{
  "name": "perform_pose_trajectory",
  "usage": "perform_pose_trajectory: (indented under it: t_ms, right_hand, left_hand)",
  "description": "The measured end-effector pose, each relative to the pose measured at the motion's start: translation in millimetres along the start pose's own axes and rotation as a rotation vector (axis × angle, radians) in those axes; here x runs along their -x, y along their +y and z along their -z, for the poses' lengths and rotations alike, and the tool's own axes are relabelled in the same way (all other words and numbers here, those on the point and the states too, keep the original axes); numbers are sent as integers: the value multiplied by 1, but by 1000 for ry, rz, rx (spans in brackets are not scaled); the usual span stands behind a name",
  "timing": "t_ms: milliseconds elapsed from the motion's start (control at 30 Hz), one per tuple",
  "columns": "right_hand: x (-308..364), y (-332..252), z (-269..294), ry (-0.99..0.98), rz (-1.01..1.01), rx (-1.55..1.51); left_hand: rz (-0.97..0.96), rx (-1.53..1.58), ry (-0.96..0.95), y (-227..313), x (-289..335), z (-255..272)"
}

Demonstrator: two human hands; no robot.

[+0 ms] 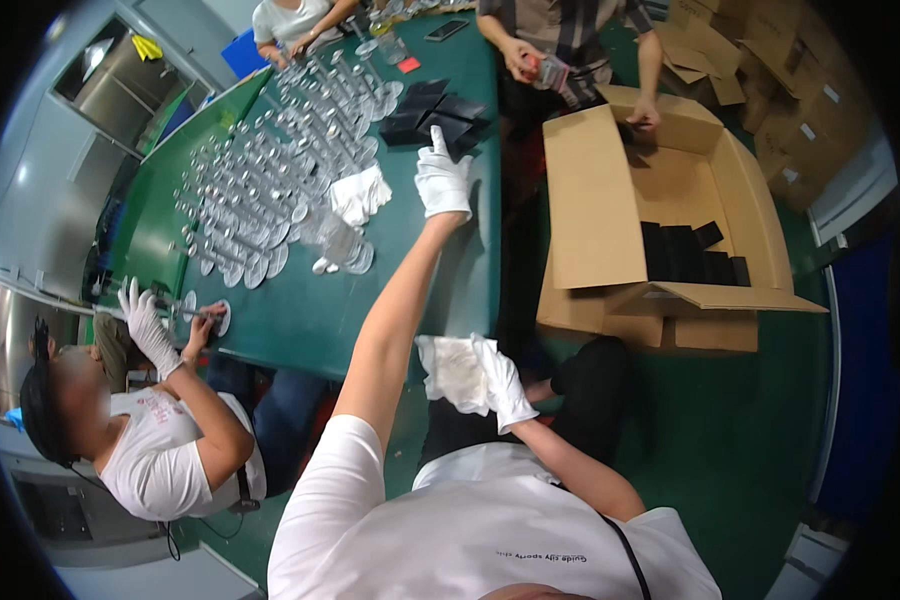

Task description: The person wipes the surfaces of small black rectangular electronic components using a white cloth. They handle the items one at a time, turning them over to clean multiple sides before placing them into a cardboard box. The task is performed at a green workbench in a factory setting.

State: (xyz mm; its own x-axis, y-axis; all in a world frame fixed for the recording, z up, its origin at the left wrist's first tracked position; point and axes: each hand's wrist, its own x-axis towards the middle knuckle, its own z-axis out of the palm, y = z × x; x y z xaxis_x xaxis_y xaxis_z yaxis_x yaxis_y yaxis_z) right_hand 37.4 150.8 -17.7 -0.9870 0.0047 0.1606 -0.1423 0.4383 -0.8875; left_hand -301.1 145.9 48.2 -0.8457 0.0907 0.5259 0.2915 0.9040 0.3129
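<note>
My left hand (pixel 443 183), in a white glove, reaches far across the green table. Its index finger is stretched out to the near edge of a group of black boxes (pixel 432 115); whether it touches them I cannot tell. Nothing shows in that hand. Close to my body, beside the table edge, my right hand (pixel 508 390), also gloved in white, is closed on a folded white cloth (pixel 457 372). Left of my left forearm lies a crumpled white cloth (pixel 361 194) near some clear glass pieces (pixel 346 246).
Many clear long-stemmed glass pieces (pixel 270 165) stand crowded on the table (pixel 300 315). At right, an open cardboard box (pixel 595 200) holds black boxes (pixel 685 252); a co-worker's hand (pixel 644 113) reaches into it. Another gloved person (pixel 185 440) works at left. Stacked cartons (pixel 800 120) stand behind.
</note>
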Motion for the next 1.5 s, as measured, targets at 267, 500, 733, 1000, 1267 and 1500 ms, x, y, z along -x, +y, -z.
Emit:
perform_pose_trajectory:
  t_ms: [267, 500, 733, 1000, 1267, 1500]
  right_hand:
    - [-1, 3, -5, 27, -34, -26]
    - [-3, 19, -12, 22, -11, 79]
    - [-29, -2, 14, -105, -687, -1915]
    - [-64, 0, 68, 141, -395, -1473]
    - [-216, -33, 13, 233, 384, 679]
    - [-133, -79, -19, -21, 520, 580]
  left_hand:
    - [-281, -372, -14, -45, -62, -45]
    - [-393, -70, -62, -84, 14, 39]
    - [-227, 100, -45, -111, 154, 142]
    - [808, 1576, -274, -109, 228, 161]
    - [204, 1711, -448, -134, 211, 78]
    - [-146, 231, -438, -105, 194, 140]
